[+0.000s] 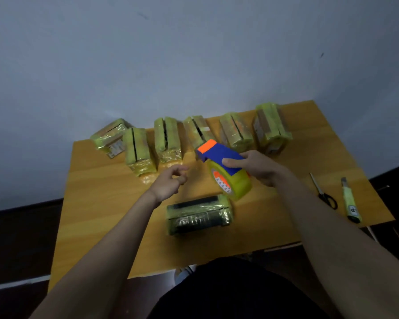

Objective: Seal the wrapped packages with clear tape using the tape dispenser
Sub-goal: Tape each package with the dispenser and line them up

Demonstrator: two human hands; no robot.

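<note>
Wooden tabletop (97, 203) against a pale wall; taping stage, dispenser lifted.

Far edge, left to right: a row of six wrapped packages (137, 155). Centre near: one dark package (198, 215), long axis left-right. Left hand (168, 183) hovers above-left of it, fingers loosely curled, holding nothing. Right hand (258, 168) grips the tape dispenser (226, 169) just above the package's right end, nose pointing far-left. Far right: scissors (323, 192), utility knife (350, 201).
</note>
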